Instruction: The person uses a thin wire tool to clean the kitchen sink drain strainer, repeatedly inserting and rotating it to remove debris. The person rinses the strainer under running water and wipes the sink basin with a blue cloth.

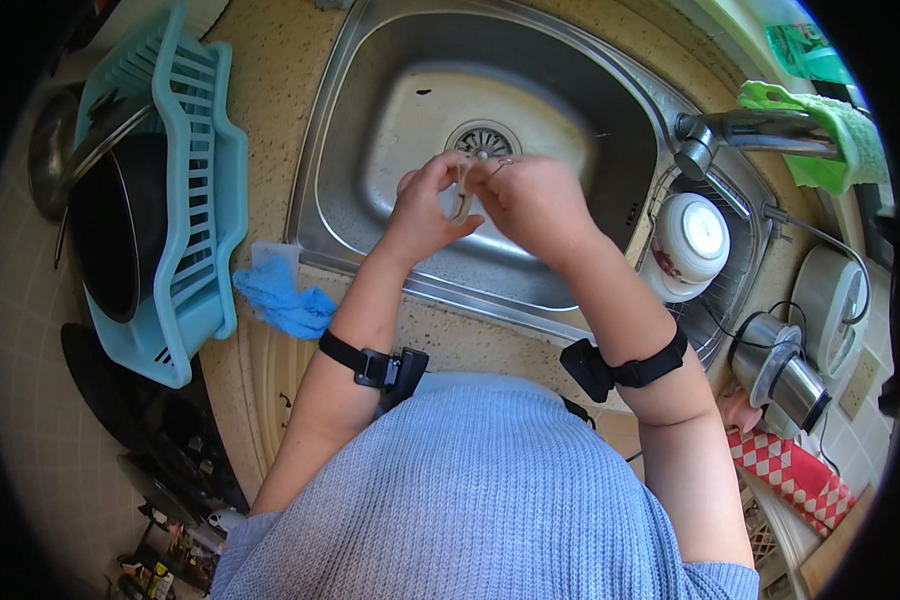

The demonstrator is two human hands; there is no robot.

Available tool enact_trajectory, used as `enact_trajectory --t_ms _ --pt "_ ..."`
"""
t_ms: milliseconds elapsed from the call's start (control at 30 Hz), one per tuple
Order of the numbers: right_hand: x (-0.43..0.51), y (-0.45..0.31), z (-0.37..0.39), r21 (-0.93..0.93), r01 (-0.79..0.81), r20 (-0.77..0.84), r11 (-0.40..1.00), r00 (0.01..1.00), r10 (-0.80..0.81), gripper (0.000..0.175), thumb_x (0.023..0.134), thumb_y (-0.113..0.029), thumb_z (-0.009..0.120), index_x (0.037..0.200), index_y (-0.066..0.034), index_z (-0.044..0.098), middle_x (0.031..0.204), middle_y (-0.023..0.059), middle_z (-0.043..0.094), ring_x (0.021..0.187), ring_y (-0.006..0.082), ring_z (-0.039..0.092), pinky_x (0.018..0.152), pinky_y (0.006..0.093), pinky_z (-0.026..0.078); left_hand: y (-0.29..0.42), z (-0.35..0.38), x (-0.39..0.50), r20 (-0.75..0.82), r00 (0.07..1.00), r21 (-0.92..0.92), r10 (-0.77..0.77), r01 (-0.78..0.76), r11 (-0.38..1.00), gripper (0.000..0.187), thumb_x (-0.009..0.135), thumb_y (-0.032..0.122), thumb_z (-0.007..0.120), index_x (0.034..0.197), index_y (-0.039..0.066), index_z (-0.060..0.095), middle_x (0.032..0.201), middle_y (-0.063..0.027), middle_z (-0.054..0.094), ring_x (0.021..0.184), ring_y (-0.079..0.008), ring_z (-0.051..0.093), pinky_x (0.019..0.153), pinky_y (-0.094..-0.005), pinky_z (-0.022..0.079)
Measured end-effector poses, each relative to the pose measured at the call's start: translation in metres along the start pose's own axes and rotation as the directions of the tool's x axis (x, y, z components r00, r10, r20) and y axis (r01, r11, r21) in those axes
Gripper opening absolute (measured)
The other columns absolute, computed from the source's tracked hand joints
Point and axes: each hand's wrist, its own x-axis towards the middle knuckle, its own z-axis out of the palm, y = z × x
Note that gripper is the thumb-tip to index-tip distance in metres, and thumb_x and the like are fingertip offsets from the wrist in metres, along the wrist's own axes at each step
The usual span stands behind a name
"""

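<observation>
Over the stainless steel sink (330, 172), my left hand (420, 214) pinches a small, clear, narrow piece (461, 199), perhaps plastic, between thumb and fingers. My right hand (536, 206) is close against it, fingers curled at the upper end of that piece. A thin metal wire (501, 166) with a small looped end sticks out at the right fingers; its other end is hidden. Motion blurs the top of the right hand. Just beyond both hands, on the sink floor, lies the metal drain strainer (484, 139). A dark scrap (423, 91) sits farther back.
A light blue dish rack (184, 187) holds a black pan (112, 232) on the left. Beside the sink lies a blue cloth (285, 296). White bowls (694, 240) rest upside down on a wire rack at right, below the faucet (765, 133) with its green cloth (832, 139).
</observation>
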Motion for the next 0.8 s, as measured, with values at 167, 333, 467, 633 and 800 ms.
enact_trajectory --t_ms 167,333,467,633,800 --pt "0.0001 0.0021 0.0009 0.059 -0.026 -0.078 0.998 0.996 0.030 0.004 0.075 -0.013 0.062 0.079 -0.0116 0.064 0.070 0.0086 0.063 0.065 0.0281 0.061 0.057 0.0366 0.048 0.0011 0.0008 -0.0014 -0.031 0.999 -0.039 0.041 -0.042 0.998 0.069 0.060 0.002 0.078 0.121 0.002 0.044 0.115 -0.0120 0.056 0.112 -0.0218 0.053 0.097 -0.0333 0.041" --pt "0.0034 0.0035 0.0009 -0.029 0.035 -0.199 0.999 0.979 -0.040 0.006 0.076 -0.014 0.062 0.081 -0.0116 0.065 0.072 0.0081 0.063 0.066 0.0277 0.061 0.057 0.0360 0.049 -0.0052 0.0022 0.0013 -0.031 1.000 0.093 0.003 0.000 0.996 0.072 0.057 0.012 0.081 0.119 0.008 0.045 0.111 -0.0092 0.059 0.107 -0.0228 0.056 0.095 -0.0359 0.035" --pt "0.0040 0.0036 0.0010 0.075 -0.040 -0.034 0.996 0.999 0.042 0.005 0.072 -0.013 0.059 0.074 -0.0118 0.064 0.069 0.0071 0.063 0.066 0.0273 0.062 0.058 0.0367 0.049 -0.0066 0.0015 -0.0015 -0.040 0.999 0.061 -0.033 0.035 0.998 0.066 0.060 0.003 0.079 0.117 0.002 0.047 0.117 -0.0119 0.055 0.113 -0.0218 0.053 0.099 -0.0338 0.040" --pt "0.0039 0.0030 0.0020 -0.083 -0.011 -0.105 0.996 0.994 0.003 0.006 0.077 -0.014 0.061 0.081 -0.0120 0.065 0.073 0.0079 0.064 0.068 0.0270 0.062 0.059 0.0356 0.049 -0.0054 0.0017 -0.0008 -0.011 1.000 -0.016 -0.002 0.002 1.000 0.073 0.059 0.007 0.081 0.122 0.005 0.043 0.117 -0.0107 0.055 0.113 -0.0230 0.052 0.097 -0.0352 0.038" --pt "0.0046 0.0018 0.0040 -0.011 -0.013 -0.150 1.000 0.989 0.011 0.006 0.078 -0.014 0.060 0.079 -0.0119 0.065 0.073 0.0072 0.064 0.068 0.0264 0.062 0.059 0.0357 0.049 -0.0061 0.0024 -0.0005 -0.007 0.999 -0.091 -0.048 0.048 0.995 0.073 0.060 0.005 0.080 0.122 0.004 0.042 0.118 -0.0108 0.053 0.114 -0.0233 0.051 0.096 -0.0347 0.041"
